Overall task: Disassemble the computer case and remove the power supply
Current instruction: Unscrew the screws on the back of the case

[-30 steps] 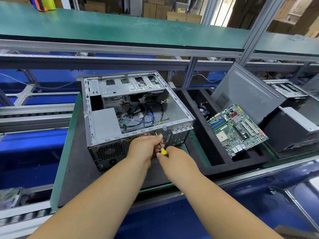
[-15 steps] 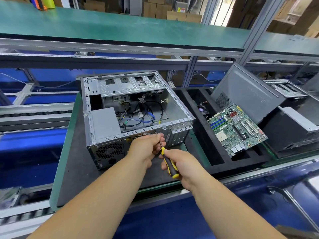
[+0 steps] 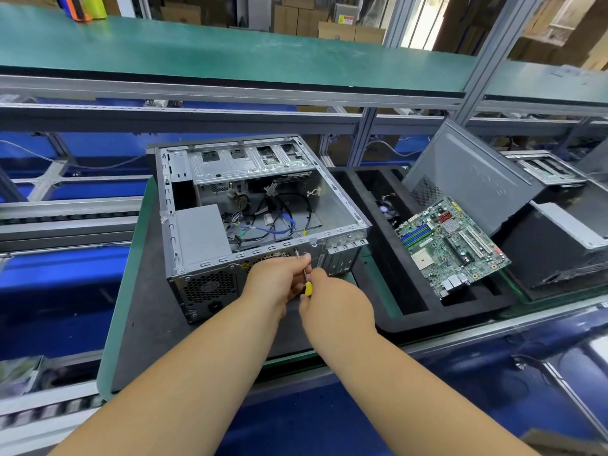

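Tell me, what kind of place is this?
Probably a factory or workshop line where old computers get taken apart. An opened computer case sits on a conveyor bench, a loose motherboard lies in a black foam tray, and cardboard boxes are stacked behind.

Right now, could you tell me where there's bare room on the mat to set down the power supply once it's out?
The dark mat is bare to the left of the computer case, up to its green edge, and in front of the case beneath the forearms. It is crowded to the right: the black foam tray holds the motherboard, and a grey side panel leans behind it.
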A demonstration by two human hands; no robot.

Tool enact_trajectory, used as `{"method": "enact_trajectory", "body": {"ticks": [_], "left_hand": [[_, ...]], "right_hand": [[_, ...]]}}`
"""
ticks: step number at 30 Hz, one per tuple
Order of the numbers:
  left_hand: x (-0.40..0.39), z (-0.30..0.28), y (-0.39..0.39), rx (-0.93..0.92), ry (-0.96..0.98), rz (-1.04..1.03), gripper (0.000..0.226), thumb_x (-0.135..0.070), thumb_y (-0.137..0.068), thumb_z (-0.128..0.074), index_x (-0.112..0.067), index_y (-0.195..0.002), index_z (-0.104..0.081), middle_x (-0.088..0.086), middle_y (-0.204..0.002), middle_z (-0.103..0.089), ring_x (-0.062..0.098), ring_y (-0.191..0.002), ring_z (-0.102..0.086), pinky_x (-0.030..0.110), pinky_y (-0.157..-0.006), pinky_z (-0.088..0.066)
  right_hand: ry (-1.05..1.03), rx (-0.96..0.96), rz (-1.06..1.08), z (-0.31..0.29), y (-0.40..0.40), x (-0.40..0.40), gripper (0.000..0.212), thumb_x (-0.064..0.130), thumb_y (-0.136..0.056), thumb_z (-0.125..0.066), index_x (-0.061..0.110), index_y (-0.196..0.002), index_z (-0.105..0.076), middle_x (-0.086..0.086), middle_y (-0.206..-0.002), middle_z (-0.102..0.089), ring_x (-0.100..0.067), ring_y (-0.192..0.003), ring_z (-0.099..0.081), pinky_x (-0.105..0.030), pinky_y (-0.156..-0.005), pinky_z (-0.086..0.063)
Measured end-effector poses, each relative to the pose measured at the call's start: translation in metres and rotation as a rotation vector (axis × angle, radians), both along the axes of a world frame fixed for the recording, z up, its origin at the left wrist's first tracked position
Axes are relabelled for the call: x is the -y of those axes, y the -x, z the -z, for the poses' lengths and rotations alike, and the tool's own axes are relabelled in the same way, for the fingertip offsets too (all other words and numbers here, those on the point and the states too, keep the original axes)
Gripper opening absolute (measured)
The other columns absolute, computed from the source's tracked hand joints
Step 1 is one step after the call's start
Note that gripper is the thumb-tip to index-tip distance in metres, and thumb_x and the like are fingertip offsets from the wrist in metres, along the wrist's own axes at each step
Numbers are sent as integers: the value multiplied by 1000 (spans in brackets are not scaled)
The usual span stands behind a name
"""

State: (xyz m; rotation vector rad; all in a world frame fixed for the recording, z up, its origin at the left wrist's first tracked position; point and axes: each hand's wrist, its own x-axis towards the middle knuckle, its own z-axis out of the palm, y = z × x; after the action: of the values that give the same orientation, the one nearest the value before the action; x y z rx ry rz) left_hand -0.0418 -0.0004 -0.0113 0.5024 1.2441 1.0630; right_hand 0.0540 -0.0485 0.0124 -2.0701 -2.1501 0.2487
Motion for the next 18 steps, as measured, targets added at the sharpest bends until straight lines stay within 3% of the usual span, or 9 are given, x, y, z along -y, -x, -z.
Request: {"method": "enact_trajectory", "body": {"ticks": [3, 4, 6, 8, 10, 13, 18], "left_hand": [[0, 0, -2, -36, -23, -3, 13, -9, -88, -68, -5, -75, -69, 4, -62, -65, 11, -50, -51, 15, -46, -43], [-1, -1, -3, -20, -27, -4, 13, -7, -89, -66, -5, -76, -69, 5, -63, -65, 12, -52, -53, 15, -46, -42], [-3, -3, -4, 18, -18, -12, 13, -5, -91, -63, -4, -79, -68, 4, -62, -66, 11, -51, -57, 15, -44, -43], [-4, -4, -4, 20, 10, -13, 12, -5, -91, -63, -5, -80, -68, 1, -58, -67, 11, -50, -55, 15, -40, -42], [-4, -5, -4, 36, 22, 4, 11, -6, -93, -60, -3, -86, -69, 3, -61, -68, 9, -44, -54, 16, -36, -40], [-5, -3, -2, 81, 7, 23, 13, -4, -95, -56, -2, -92, -68, 7, -71, -67, 6, -42, -58, 16, -35, -39], [-4, -1, 1, 122, -16, 40, 19, -5, -96, -53, -6, -86, -69, -2, -62, -70, 5, -53, -66, 14, -42, -45]], "right_hand": [[103, -127, 25, 1, -7, 0, 24, 38, -97, -49, 19, -111, -51, -3, -99, -65, -26, -93, -61, -32, -67, -39], [191, -287, 70, 2, -10, -1, 23, 40, -96, -50, 18, -102, -53, -3, -90, -64, -25, -84, -61, -31, -66, -39], [459, -815, 241, 1, -14, -2, 30, 43, -97, -50, 16, -87, -57, -3, -67, -57, -19, -61, -54, -28, -59, -39], [674, -1271, 355, 1, -19, -1, 41, 43, -102, -41, 11, -84, -60, -4, -57, -52, -17, -50, -45, -27, -54, -37], [787, -1515, 368, 1, -25, 0, 46, 38, -104, -31, 6, -89, -61, -6, -58, -50, -17, -50, -42, -27, -52, -37], [796, -1599, 367, 0, -27, 1, 40, 28, -105, -32, 3, -97, -61, -6, -59, -51, -16, -49, -43, -26, -52, -38], [720, -1596, 347, 3, -24, 4, 33, 25, -105, -39, 2, -99, -61, -7, -60, -55, -15, -51, -44, -24, -52, -39]]}}
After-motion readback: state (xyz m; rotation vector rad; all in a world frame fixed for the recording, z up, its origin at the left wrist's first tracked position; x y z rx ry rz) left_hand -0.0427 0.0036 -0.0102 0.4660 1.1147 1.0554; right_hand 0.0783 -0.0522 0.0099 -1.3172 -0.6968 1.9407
